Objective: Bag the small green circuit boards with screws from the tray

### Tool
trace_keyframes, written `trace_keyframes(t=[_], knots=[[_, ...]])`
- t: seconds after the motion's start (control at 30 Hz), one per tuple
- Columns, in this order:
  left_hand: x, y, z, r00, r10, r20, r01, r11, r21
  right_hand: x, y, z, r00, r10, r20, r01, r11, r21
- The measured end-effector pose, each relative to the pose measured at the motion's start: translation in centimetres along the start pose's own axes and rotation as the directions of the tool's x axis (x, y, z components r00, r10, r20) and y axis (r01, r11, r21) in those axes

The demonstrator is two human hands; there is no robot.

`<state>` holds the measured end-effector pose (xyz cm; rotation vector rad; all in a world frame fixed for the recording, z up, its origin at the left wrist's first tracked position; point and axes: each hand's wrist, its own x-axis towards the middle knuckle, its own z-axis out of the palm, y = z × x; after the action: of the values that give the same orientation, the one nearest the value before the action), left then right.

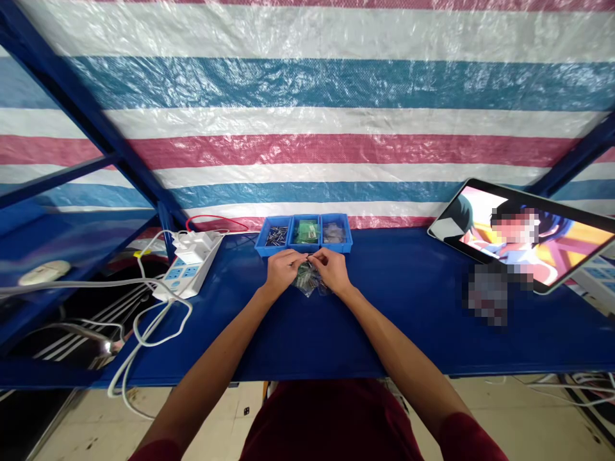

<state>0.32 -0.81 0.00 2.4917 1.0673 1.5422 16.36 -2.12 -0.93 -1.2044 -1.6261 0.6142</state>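
Note:
My left hand [284,269] and my right hand [332,269] meet over the table, just in front of the blue bins. Both are closed, with thumb and fingers pinched and the fingertips almost touching. What is pinched is too small to make out. Just below the fingertips lie clear plastic bags [306,282] with greenish contents, partly hidden by my hands. Behind them is a row of blue bins: the left bin [261,246] holds small dark metal pieces, the middle bin [303,246] green packets, and the right bin [348,243] clear plastic bags.
A white power strip [199,269] with plugged-in adapters and loose white cables [139,346] occupies the table's left side. At the right, a tablet [528,230] leans with its screen lit, near a blurred object [487,294]. Striped plastic sheeting [336,150] hangs behind the blue table [403,307].

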Motion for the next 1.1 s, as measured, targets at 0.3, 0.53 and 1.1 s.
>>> trace_keyframes(t=[0.3, 0.53, 1.1], knots=[[0.3, 0.2, -0.1, 0.968, -0.249, 0.024, 0.249, 0.952, -0.177, 0.1, -0.3, -0.2, 0.999, 0.026, -0.023, -0.023, 0.993, 0.117], [0.4, -0.8, 0.4, 0.867, -0.474, 0.156, 0.489, 0.744, -0.456, 0.0, -0.1, -0.2, 1.0, 0.009, -0.005, -0.008, 0.989, 0.149], [0.3, -0.4, -0.4, 0.983, -0.075, 0.17, 0.076, 0.997, 0.0, 0.0, 0.2, -0.4, 0.997, -0.055, -0.061, 0.056, 0.998, 0.018]])
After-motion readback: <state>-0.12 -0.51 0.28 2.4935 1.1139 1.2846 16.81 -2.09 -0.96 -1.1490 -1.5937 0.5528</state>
